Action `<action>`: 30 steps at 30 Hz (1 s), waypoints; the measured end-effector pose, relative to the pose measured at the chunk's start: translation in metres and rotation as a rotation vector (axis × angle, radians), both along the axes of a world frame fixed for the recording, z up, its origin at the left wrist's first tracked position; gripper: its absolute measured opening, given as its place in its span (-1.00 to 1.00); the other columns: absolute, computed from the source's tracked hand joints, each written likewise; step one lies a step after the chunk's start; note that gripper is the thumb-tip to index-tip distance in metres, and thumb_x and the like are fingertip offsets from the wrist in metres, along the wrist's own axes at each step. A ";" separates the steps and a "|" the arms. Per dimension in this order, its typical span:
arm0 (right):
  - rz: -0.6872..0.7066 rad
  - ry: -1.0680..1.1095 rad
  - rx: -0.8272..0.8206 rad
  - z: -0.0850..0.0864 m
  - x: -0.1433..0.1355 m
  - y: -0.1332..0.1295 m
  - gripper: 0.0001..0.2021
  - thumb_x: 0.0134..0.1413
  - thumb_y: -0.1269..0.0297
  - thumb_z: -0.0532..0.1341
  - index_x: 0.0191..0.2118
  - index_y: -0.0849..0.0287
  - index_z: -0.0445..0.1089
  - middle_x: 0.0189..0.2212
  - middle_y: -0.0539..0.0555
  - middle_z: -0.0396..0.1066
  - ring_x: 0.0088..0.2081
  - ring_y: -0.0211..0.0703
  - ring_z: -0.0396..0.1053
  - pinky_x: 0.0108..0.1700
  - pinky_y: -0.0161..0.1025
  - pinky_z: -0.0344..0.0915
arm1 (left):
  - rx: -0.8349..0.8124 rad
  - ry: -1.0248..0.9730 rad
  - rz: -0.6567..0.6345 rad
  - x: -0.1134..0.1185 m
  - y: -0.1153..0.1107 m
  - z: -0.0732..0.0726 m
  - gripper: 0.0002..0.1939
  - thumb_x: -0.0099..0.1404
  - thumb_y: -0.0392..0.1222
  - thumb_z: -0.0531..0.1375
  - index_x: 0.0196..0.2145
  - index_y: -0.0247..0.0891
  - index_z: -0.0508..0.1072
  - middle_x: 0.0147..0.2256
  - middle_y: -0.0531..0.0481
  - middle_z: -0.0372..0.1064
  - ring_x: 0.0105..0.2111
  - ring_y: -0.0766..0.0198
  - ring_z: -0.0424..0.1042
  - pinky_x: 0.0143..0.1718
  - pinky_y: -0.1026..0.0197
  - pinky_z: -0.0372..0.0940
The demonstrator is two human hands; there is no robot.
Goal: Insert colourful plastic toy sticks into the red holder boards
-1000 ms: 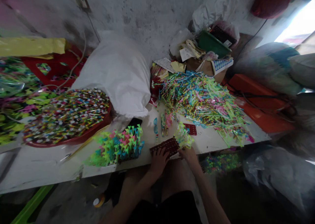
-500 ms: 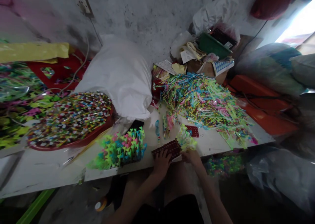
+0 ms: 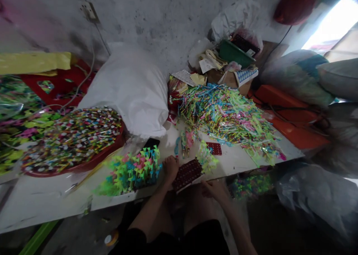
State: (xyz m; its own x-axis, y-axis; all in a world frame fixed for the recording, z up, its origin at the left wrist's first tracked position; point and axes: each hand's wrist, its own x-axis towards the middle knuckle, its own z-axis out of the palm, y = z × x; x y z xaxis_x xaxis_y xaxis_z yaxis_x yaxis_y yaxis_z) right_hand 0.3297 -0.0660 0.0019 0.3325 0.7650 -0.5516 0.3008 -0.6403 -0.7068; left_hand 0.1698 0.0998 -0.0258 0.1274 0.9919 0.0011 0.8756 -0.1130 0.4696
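A dark red perforated tray point(image 3: 189, 173) lies near the table's front edge, with a pale strip along its near side. Beside the tray's left end is my left hand point(image 3: 170, 169), fingers bent together; whatever they hold is hidden. My right hand point(image 3: 210, 189) is low at the table edge, just right of the tray, fingers curled, and I cannot make out anything in them. Yellow-green plastic pieces point(image 3: 206, 157) stand at the tray's right end. Just beyond my left hand lie a blue piece point(image 3: 177, 146) and a few small coloured sticks point(image 3: 185, 145).
Left of my left hand stands a cluster of green, pink and blue figures point(image 3: 140, 167), with a black phone point(image 3: 152, 143) behind. A red basin point(image 3: 112, 154) of small sticks, a white sack point(image 3: 128, 87), a large heap of coloured pieces point(image 3: 223, 113) and another red tray point(image 3: 214, 148) surround the work.
My left hand has moved off the tray to its left. My right hand has drawn back from the tray toward me. The tray is turned slightly, and the whole view has shifted.
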 end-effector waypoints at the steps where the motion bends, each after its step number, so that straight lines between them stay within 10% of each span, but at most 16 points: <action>1: -0.021 0.072 -0.002 0.001 -0.003 -0.001 -0.55 0.06 -0.07 0.08 -0.46 0.26 0.42 -0.61 0.11 0.47 -0.55 -0.19 0.46 -0.50 -0.33 0.35 | -0.014 -0.025 0.011 -0.001 0.001 0.001 -0.78 0.26 -0.20 0.07 -0.29 -0.42 0.42 -0.27 -0.30 0.42 -0.15 -0.04 0.35 -0.13 0.02 0.15; 8: 0.051 0.187 0.267 0.015 -0.023 0.016 -0.47 -0.08 -0.21 0.09 -0.42 0.24 0.44 -0.53 0.07 0.48 -0.57 -0.23 0.41 -0.51 -0.32 0.33 | -0.030 -0.300 -0.003 -0.011 -0.050 0.014 -0.68 0.36 -0.13 -0.09 -0.20 -0.28 0.41 -0.27 -0.07 0.46 -0.24 0.23 0.42 -0.21 0.22 0.27; 15: -0.033 0.250 0.427 0.023 -0.040 0.035 -0.54 -0.13 -0.15 0.17 -0.31 0.19 0.38 -0.58 -0.02 0.40 -0.62 -0.26 0.31 -0.62 -0.33 0.27 | 0.046 -0.679 -0.237 -0.030 -0.126 -0.005 -0.72 0.37 -0.10 -0.07 -0.20 -0.19 0.40 -0.21 -0.04 0.41 -0.16 0.21 0.37 -0.06 0.07 0.27; 23: 0.009 0.327 0.389 0.023 -0.036 0.007 -0.64 -0.21 -0.05 0.28 -0.43 0.18 0.35 -0.52 -0.01 0.42 -0.48 -0.15 0.41 -0.45 -0.22 0.41 | 0.154 -0.474 -0.569 -0.037 -0.123 -0.015 -0.82 0.34 -0.20 0.02 -0.19 -0.17 0.40 -0.23 -0.02 0.41 -0.20 0.22 0.36 -0.12 0.10 0.30; 30: 0.171 -0.156 0.489 0.010 -0.040 0.002 -0.82 -0.02 0.18 0.18 -0.39 0.15 0.46 -0.40 0.07 0.51 -0.31 -0.11 0.44 -0.19 -0.19 0.35 | 0.117 -0.477 -0.450 -0.034 -0.125 -0.020 -0.83 0.31 -0.14 0.07 -0.18 -0.18 0.39 -0.23 -0.03 0.40 -0.20 0.19 0.37 -0.14 0.07 0.31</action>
State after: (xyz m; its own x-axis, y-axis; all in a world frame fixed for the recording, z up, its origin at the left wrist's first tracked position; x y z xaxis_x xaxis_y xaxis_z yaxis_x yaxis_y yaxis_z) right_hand 0.2899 -0.0641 0.0120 0.2306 0.9704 -0.0717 0.4972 -0.1809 -0.8486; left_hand 0.1362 -0.0253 -0.0460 0.4876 0.8321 0.2644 0.4306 -0.4926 0.7562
